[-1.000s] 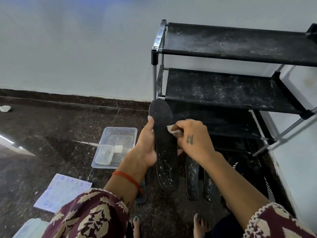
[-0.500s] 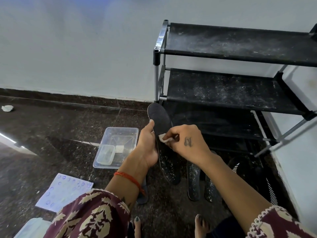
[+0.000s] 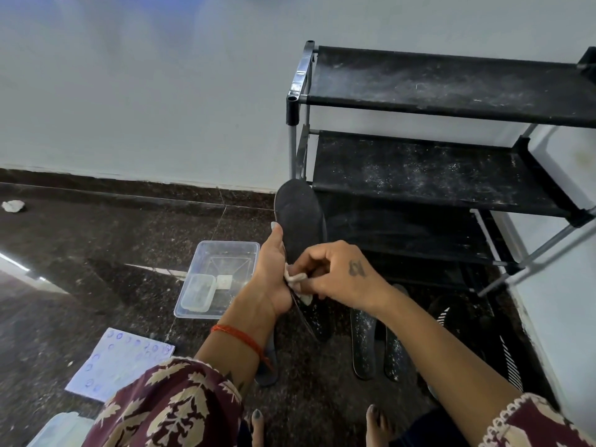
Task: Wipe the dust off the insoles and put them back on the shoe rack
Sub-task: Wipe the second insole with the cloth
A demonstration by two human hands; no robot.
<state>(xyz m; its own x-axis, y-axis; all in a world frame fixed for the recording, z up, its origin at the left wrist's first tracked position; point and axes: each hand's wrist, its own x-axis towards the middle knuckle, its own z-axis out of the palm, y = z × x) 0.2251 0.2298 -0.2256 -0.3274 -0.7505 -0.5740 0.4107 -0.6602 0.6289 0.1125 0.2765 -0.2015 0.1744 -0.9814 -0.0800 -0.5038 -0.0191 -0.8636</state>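
My left hand [image 3: 271,272] grips a black insole [image 3: 298,217] by its left edge and holds it upright, toe end up, in front of the shoe rack [image 3: 435,175]. My right hand [image 3: 338,272] pinches a small white wipe [image 3: 298,282] against the insole's middle. The upper part of the insole looks clean; its lower part is speckled with dust. Two more dusty insoles [image 3: 364,340] lie side by side on the floor below my right wrist. The rack's black shelves are dusty and bare.
A clear plastic tub [image 3: 222,275] with a smaller lidded box inside sits on the dark floor to the left. A printed sheet [image 3: 119,362] lies nearer me. A striped dark shoe [image 3: 509,359] lies under the rack's right side. My bare feet [image 3: 258,424] are at the bottom.
My right hand has slid the wipe down the insole from near its upper part to its middle. The insole has tilted, turning more edge-on at the bottom.
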